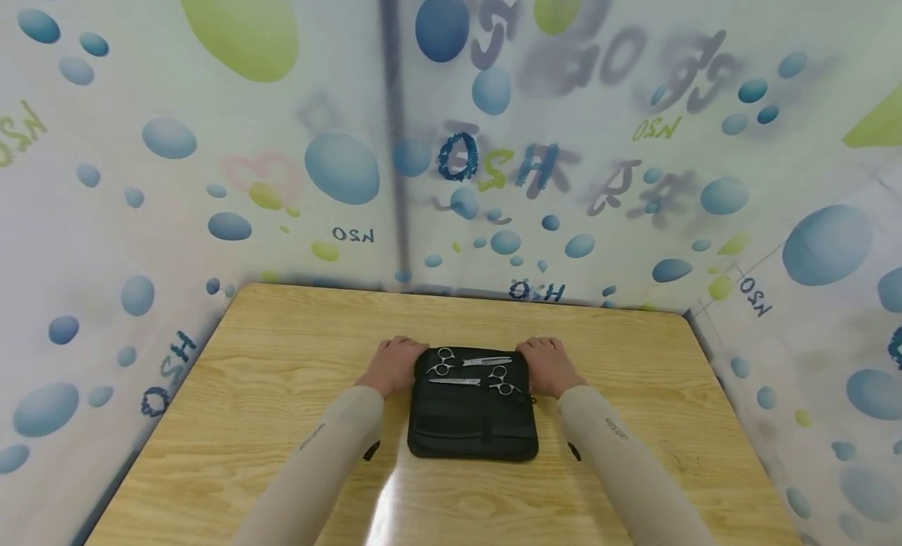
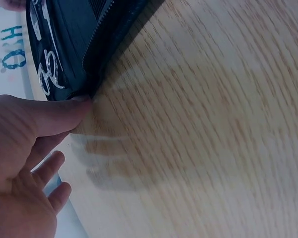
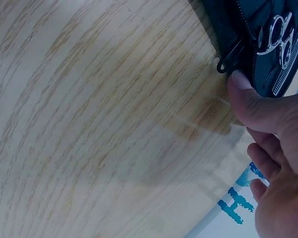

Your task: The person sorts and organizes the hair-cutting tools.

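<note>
1. Here's the black case (image 1: 447,403), lying on the wooden table (image 1: 211,413).
2. Left hand (image 1: 398,366) at the case's far left corner: thumb and forefinger pinching it, other fingers loosely bent.
3. Right hand (image 1: 553,366) mirrors that at the far right corner, beside the zipper pull (image 3: 232,55).
4. Atop the case's far half: toothed scissors (image 1: 488,361), plain scissors (image 1: 454,381) nearer.

both wrist views cut off the black case (image 2: 73,37).

Head cam bright w/ white glare (image 1: 383,507) on tbl (image 1: 282,350); wrist cams dimmer, bluish, w/ soft shadows (image 2: 116,166).
</note>
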Available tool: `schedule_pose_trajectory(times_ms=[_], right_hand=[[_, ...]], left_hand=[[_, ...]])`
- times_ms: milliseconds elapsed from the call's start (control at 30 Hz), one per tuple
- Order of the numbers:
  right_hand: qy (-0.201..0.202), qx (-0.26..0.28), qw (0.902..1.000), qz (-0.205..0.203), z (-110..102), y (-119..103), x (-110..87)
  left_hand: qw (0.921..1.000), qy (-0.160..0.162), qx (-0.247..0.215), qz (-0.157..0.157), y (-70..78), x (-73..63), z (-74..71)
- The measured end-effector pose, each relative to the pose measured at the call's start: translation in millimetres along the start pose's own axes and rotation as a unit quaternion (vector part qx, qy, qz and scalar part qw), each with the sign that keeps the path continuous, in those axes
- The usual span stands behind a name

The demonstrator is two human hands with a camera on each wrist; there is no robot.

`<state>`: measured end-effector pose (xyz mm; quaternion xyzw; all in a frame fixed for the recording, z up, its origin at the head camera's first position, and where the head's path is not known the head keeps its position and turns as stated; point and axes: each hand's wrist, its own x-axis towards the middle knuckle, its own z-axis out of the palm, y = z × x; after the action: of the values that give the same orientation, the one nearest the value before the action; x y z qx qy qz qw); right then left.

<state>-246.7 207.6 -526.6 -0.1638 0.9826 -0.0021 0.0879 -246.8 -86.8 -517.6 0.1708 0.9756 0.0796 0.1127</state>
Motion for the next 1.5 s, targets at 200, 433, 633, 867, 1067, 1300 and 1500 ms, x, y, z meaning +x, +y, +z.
schedule_pose_trajectory(times_ms=[200,433,633,867,1067,1300,1500], right_hand=[[-0.004,0.018,0.9998,0.010,-1,-1,0.7],[-0.012,0.038,0.9989,0.024,-8,-3,-2.3],[0.005,0.033,0.9992,0.023,-7,-1,-3.7],[0.020,0.049,0.9985,0.015,-7,3,-7.5],[0.048,0.041,0.9980,-0.008,-9,5,-11.4],[0.061,0.033,0.9975,-0.013,-17,6,-14.6],[0.090,0.045,0.9947,-0.019,-20,7,-14.9]], left_hand=[[1.0000,0.003,-0.006,-0.005,0.6,0.5,0.7],[0.9997,0.013,-0.017,-0.007,-0.2,1.3,2.3],[0.9987,0.045,-0.023,-0.003,-1.3,1.8,3.2],[0.9972,0.067,-0.034,-0.001,-1.6,0.9,2.8],[0.9956,0.089,-0.027,0.005,-2.6,0.4,1.3],[0.9912,0.129,-0.023,0.019,-3.3,-4.2,-2.4],[0.9853,0.166,-0.023,0.032,-5.4,-6.5,-5.5]])
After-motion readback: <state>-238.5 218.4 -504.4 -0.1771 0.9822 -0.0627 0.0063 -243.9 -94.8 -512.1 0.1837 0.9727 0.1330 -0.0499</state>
